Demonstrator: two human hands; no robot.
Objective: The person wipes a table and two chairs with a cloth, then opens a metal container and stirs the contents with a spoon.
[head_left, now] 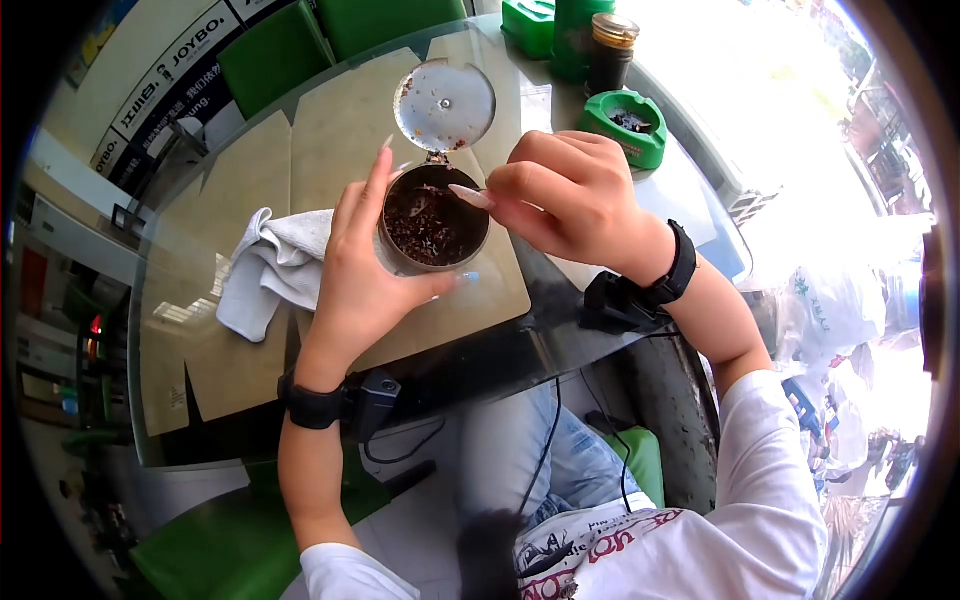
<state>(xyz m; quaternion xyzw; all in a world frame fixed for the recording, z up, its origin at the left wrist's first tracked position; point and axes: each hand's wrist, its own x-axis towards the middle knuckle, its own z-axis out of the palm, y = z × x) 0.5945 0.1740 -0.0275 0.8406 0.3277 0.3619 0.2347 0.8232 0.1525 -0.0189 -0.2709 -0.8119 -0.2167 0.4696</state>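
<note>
A round metal condiment pot [465, 240] stands on the table, its hinged lid [445, 105] swung up and back, with reddish specks on the inside. Dark red flakes, like dried chili [420, 225], lie in the pot. My left hand [365, 260] curves around the pot's left and near side, thumb in front and fingers behind. Over the pot's right rim, my right hand [575, 195] is closed in a pinch on what looks like a small spoon [435, 189], its end over the flakes. The fingers hide most of its handle.
A crumpled grey cloth [270, 270] lies left of my left hand. Behind my right hand are a green ashtray [625, 128], a dark jar with an amber lid [612, 50] and a green container [530, 28]. Brown sheets [240, 340] show at the glass table's surface.
</note>
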